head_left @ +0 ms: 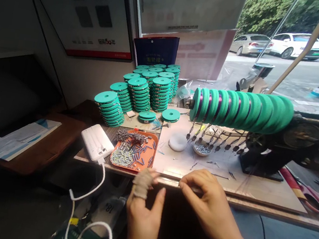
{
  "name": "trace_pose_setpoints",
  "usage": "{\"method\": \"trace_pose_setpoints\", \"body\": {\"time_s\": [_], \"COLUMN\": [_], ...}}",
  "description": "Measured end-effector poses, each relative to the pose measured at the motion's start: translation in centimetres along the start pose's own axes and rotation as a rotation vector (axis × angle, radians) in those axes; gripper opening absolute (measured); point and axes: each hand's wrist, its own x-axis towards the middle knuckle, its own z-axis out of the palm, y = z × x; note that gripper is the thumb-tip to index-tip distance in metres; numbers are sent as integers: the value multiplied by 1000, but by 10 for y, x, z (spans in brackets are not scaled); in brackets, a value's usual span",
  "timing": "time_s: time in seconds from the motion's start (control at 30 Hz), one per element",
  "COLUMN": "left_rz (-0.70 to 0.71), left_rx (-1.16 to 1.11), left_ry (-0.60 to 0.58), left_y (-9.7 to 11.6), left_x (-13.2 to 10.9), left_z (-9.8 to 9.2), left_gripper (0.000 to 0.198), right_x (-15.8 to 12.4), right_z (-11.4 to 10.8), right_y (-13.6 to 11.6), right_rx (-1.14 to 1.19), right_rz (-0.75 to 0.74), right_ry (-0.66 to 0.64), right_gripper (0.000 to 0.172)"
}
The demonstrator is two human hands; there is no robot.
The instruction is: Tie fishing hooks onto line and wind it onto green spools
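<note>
My left hand (143, 220) is at the front edge of the wooden board (268, 192), beside an orange tray (156, 143). A tan wrap covers one of its fingers, and its thumb stands apart from the others. To the right, my right hand (206, 195) has thumb and index finger pinched together at the board edge; anything between them is too small to make out. Beyond the hands, several green foam line spools (244, 109) sit in a row on the shaft of a black machine (296, 136). Dark line is wound on them, and short rigs with small weights dangle below.
Stacks of green spools (136, 92) fill the back left. The tray holds small metal pieces. A white ring (177, 142) and a bowl of small grey pieces (202, 148) sit mid-board. A white power bank (97, 141) with cable lies left; scissors (314, 200) lie right.
</note>
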Motion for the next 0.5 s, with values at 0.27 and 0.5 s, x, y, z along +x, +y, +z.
{"method": "trace_pose_setpoints", "body": {"time_s": [0.27, 0.5], "left_rz": [214, 324], "left_rx": [278, 551], "left_ry": [-313, -417], "left_y": [-7, -15], "left_x": [-5, -11], "left_z": [-7, 3], "left_gripper": [35, 49], "right_x": [24, 25], "right_z": [-1, 2], "right_y": [11, 10], "right_rx": [-159, -226], "right_rz": [67, 91], "right_ry": [-198, -228], "right_gripper": [16, 16]}}
